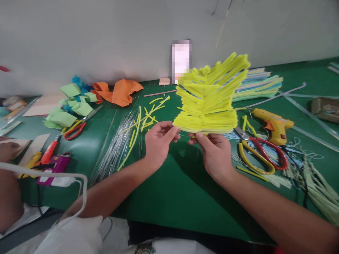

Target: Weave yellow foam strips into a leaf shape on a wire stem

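Note:
A leaf-like piece of bright yellow pipe cleaners point(206, 102) is held up over the green table, its rows fanning out from a central spine. My left hand point(159, 143) pinches at its lower left corner with thumb and fingers. At the bottom middle, my right hand point(215, 151) has its thumb pressed against the fingers at the spine's base. A thin wire seems to run between the hands. Just right of my right hand lie scissors point(261, 151) with red and yellow handles. Cut yellow pipe cleaner pieces point(137, 123) are strewn left of the piece.
A yellow glue gun point(275, 123) lies at the right, with bundled pastel pipe cleaners point(256, 84) behind. Thin silver wires point(116, 148) spread at the left. Orange paper point(124, 92) and green paper point(62, 116) sit near the wall, a phone point(181, 60) leans there. Another person's hand point(9, 151) is far left.

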